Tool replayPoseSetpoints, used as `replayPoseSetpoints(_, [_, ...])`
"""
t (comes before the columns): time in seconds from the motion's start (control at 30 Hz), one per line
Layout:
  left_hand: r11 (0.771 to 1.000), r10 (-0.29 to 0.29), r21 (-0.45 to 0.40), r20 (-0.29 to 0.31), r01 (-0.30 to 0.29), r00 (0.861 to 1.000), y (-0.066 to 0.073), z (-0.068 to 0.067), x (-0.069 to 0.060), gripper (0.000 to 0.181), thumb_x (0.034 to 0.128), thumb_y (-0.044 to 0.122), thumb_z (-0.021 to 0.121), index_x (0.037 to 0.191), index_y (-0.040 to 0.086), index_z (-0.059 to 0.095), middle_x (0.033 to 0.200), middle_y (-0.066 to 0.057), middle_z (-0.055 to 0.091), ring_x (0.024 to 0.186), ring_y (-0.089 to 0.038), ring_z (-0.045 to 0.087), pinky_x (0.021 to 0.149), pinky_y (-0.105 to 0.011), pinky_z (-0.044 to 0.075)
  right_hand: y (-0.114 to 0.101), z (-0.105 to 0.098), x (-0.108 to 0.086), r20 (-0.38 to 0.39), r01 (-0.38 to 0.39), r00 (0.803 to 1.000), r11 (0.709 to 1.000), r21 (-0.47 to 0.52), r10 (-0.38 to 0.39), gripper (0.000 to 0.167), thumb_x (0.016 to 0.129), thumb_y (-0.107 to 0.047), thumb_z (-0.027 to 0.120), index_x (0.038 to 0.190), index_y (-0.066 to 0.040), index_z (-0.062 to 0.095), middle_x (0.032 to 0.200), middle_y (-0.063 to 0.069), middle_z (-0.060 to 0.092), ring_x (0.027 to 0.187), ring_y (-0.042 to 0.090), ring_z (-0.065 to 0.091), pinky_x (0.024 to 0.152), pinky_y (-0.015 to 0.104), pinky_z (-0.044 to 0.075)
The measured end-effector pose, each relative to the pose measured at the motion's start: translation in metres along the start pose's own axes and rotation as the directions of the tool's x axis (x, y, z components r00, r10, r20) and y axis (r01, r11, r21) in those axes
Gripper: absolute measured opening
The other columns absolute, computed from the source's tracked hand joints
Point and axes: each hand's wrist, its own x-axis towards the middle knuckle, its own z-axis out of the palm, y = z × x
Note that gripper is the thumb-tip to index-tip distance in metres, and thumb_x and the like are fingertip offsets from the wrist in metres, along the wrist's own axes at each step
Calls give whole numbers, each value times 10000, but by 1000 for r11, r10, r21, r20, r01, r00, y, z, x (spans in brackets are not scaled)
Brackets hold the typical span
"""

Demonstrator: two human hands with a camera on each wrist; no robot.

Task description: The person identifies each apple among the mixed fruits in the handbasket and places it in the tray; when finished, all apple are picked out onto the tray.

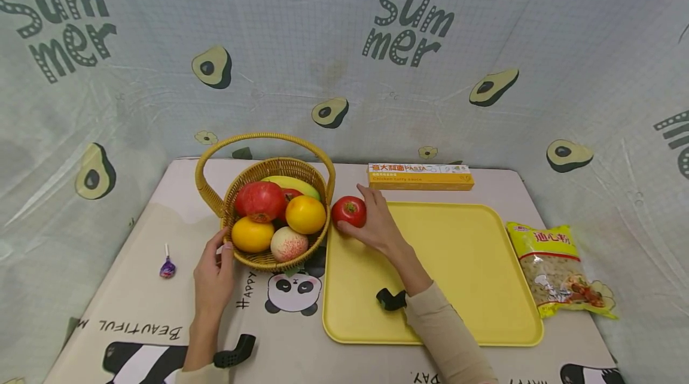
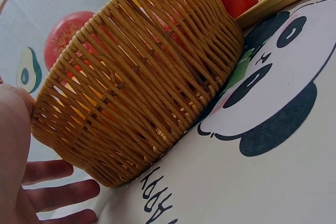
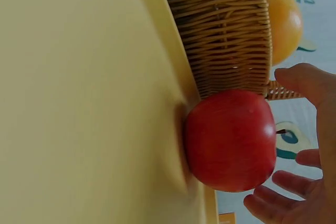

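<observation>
A wicker basket (image 1: 264,263) with a tall handle holds fruit, including a pomegranate (image 1: 261,201), a peach (image 1: 289,244) and a banana (image 1: 293,184). My left hand (image 1: 213,279) grips its left rim; in the left wrist view, thumb and palm (image 2: 13,140) meet the basket's rim (image 2: 35,109) while the lower fingers extend free. A red apple (image 1: 349,210) rests at the upper left corner of the yellow tray (image 1: 457,264), beside the basket. Around it, my right hand (image 1: 378,225) is spread; in the right wrist view, a gap separates thumb and apple (image 3: 231,140).
Behind the tray lies a yellow pasta box (image 1: 421,177). A bag of pasta (image 1: 557,270) leans along the tray's right edge. On the cloth left of the basket is a purple lollipop (image 1: 167,267). The basket's handle (image 1: 264,136) arches above the fruit.
</observation>
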Motion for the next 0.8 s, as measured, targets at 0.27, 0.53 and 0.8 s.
replayPoseSetpoints(0.27, [1000, -2, -9, 1, 2, 1000, 0, 1, 0, 455, 1078, 340, 393, 1499, 181, 462, 1512, -87, 513, 1265, -285, 574, 869, 38, 308, -12, -10, -1, -22, 24, 999, 999, -23, -25, 942, 786, -517, 753, 1540, -130, 342, 1501, 169, 390, 1299, 351, 464, 1032, 525, 505])
replayPoseSetpoints(0.53, [1000, 3, -2, 5, -3, 1000, -1, 0, 0, 456, 1079, 337, 392, 1500, 176, 459, 1514, -92, 512, 1283, -296, 566, 872, 38, 306, -21, -16, -2, -31, 34, 999, 999, -18, -34, 941, 791, -535, 745, 1542, -136, 340, 1515, 142, 386, 1326, 336, 454, 1037, 520, 504])
replayPoseSetpoints(0.8, [1000, 10, -7, 3, -10, 1000, 0, 0, 0, 456, 1079, 338, 395, 1498, 171, 463, 1505, -97, 520, 1285, -292, 565, 872, 41, 310, -32, -23, -7, -54, 71, 996, 997, -9, -72, 929, 789, -520, 751, 1540, -156, 342, 1527, 123, 371, 1332, 320, 454, 1027, 506, 515])
